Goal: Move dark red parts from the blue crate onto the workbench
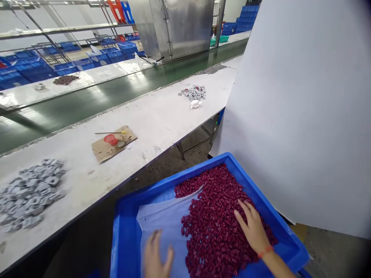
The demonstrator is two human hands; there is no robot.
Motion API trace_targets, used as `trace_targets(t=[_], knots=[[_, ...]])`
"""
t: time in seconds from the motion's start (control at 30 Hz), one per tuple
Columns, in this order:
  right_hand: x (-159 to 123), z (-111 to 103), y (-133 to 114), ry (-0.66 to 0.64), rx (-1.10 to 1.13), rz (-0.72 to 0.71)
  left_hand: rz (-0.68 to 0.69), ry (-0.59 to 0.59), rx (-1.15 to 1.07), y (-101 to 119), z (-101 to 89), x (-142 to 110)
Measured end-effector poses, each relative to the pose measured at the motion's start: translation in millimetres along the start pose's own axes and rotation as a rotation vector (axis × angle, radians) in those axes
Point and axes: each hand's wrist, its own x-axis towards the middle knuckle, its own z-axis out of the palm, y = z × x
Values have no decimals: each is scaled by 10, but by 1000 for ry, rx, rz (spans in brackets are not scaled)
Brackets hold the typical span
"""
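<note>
A blue plastic tray stands in front of me, lined with a white plastic sheet. A thick layer of small dark red plastic parts lies on the sheet. My right hand rests with spread fingers on this red layer, a red string around its wrist. My left hand is blurred, on the bare sheet just left of the red parts. It holds nothing that I can see.
A white table runs to the left, bearing grey metal parts, a cardboard piece with a red cup, and another grey heap. A white board stands right. Beyond lie a green conveyor belt and blue crates.
</note>
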Motion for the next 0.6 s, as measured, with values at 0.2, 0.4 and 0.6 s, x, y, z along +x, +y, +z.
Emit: trace_targets(t=[0.2, 0.4, 0.6], knots=[[846, 459, 135, -114, -80, 273, 22, -54, -23, 592, 1466, -133], [545, 627, -73, -175, -101, 410, -163, -60, -57, 843, 1867, -67], [233, 705, -269, -215, 118, 454, -244, -116, -282, 970, 2098, -145]])
